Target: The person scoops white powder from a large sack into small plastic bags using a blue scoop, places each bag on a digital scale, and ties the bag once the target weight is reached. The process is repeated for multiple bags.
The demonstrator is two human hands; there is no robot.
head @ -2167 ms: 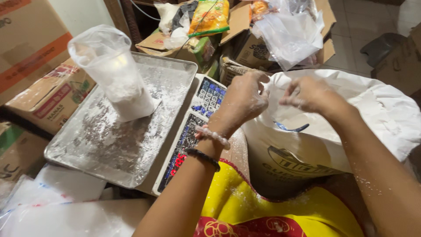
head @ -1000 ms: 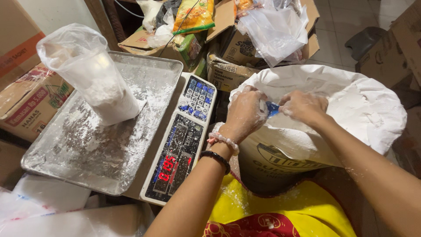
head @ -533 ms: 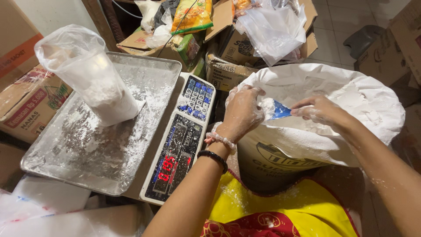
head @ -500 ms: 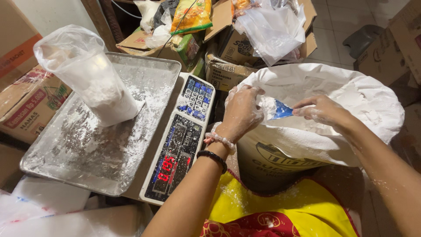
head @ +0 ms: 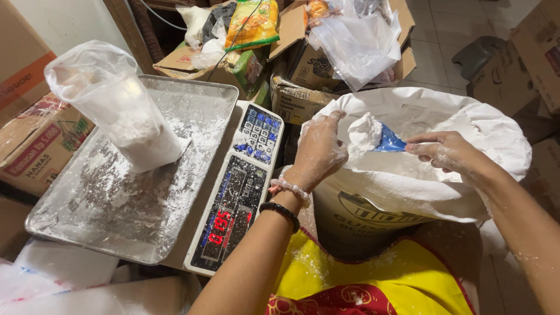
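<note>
My left hand point(head: 318, 153) grips the sack point(head: 466, 175) rim. My right hand point(head: 446, 153) pinches the blue scoop point(head: 389, 142), heaped with powder, over the sack mouth. Bag point(head: 119, 105) on the scale tray point(head: 192, 93) looks part filled; more scoops probably needed.

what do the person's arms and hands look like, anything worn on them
Both forearms are bare, with no sleeves or gloves. The left hand and right hand are dusted with white powder, and specks of it run up the right forearm. The left wrist carries two bracelets: one of pale pink beads and, just below it, a thin black band. The right wrist shows nothing worn.
</note>
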